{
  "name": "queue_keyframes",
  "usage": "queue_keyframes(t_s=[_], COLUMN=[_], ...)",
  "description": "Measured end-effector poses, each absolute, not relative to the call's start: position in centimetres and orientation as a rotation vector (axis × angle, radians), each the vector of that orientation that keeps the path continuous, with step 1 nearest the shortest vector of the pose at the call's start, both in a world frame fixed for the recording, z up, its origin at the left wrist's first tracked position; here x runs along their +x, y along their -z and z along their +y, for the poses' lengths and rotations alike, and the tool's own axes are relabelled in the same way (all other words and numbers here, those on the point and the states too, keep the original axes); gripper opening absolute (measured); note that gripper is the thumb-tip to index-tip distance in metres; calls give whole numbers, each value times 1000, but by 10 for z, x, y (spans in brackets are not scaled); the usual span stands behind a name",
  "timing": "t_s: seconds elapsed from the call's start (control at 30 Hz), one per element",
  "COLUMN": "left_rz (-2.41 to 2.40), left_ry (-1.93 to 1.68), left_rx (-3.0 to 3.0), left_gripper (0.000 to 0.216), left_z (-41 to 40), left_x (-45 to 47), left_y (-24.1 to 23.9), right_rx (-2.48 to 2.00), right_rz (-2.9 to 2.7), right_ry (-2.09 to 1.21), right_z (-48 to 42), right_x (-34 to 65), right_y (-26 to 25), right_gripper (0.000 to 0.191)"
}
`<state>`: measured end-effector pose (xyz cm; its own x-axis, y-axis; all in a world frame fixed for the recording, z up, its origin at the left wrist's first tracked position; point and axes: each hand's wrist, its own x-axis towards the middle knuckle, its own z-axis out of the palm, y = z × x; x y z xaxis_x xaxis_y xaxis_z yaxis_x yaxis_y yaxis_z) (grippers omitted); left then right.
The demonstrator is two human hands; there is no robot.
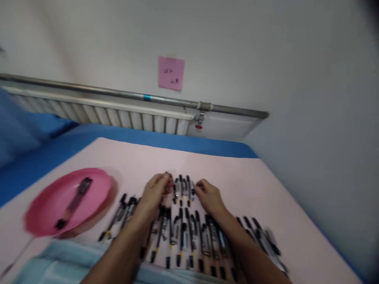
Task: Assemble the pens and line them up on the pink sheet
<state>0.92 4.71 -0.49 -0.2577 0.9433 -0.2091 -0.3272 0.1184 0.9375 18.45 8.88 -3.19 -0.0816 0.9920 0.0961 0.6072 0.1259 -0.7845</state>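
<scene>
Many black pens (183,230) lie in rows on a pale pink sheet (242,177). A few more pens (183,188) sit in a short row at the far end, between my two hands. My left hand (155,193) rests at the left end of that short row with its fingers curled against a pen. At the right end is my right hand (209,195), fingers bent and touching the outermost pen. Motion blur hides the fingertips.
A pink plate (44,213) with one black pen (74,203) on it lies to the left. A light blue cloth (59,264) lies at the near edge. Blue bedding (183,140), a white radiator (118,116) with a grey pipe and a pink note (171,73) on the wall are behind.
</scene>
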Motion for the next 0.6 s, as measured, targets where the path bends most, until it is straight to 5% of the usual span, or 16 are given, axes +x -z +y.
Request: queue_keyframes(t_s=[0.2,0.37,0.6], left_rz=[1706,2449,2646], left_ry=[-1550,-1192,-738], left_rx=[1132,1078,885], left_gripper=[20,19,33], left_z=[28,-8,-16], left_x=[-49,-142,-192], left_y=[-15,-21,2], right_rx=[-1601,-1607,-1551], right_rz=[-1721,-1692,-1681], right_ry=[-873,-912,-927], right_z=[87,81,76], right_x=[187,193,195], right_y=[19,16,16], right_gripper=[20,21,19])
